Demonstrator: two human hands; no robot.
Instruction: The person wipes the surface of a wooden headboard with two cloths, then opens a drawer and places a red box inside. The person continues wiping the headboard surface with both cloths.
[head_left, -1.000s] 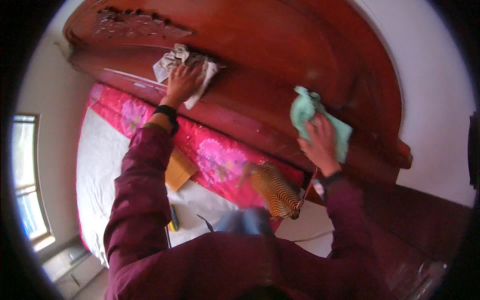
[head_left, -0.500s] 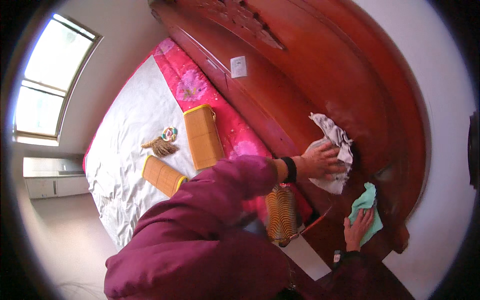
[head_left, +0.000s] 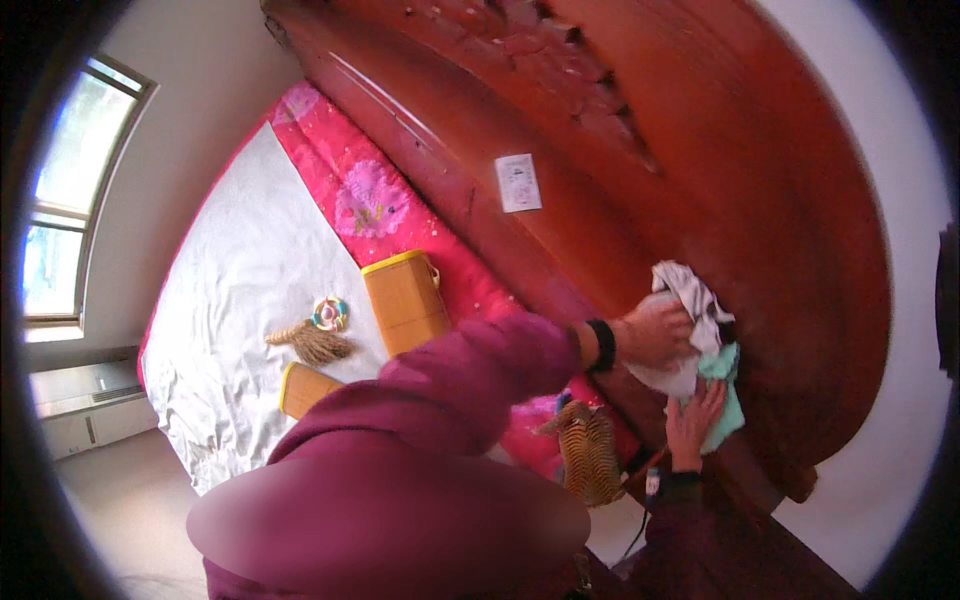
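Note:
My left hand [head_left: 657, 334], with a black band at its wrist, presses a greyish-white rag [head_left: 688, 292] against the red-brown wooden headboard [head_left: 790, 200]. Its fingers are bent over the fabric and slightly blurred. Just nearer to me, my right hand [head_left: 694, 422] grips a mint-green cloth [head_left: 729, 420] on the same wood, with its fingers over the cloth's left side. The two cloths touch where the green one's upper end meets the white rag.
Beside the headboard stretches a bed with a pink flowered cover [head_left: 372, 200] and a white sheet [head_left: 240, 260]. On it lie woven tan pillows [head_left: 405, 305], a tassel-like brush [head_left: 318, 343] and a coloured ring [head_left: 329, 314]. A striped brown bundle [head_left: 590, 455] sits near my right arm. A paper label [head_left: 517, 183] is on the headboard.
My right hand has slid the green cloth up and left to meet the white rag. My left hand and its rag have shifted slightly across the headboard. The whole view has shifted too.

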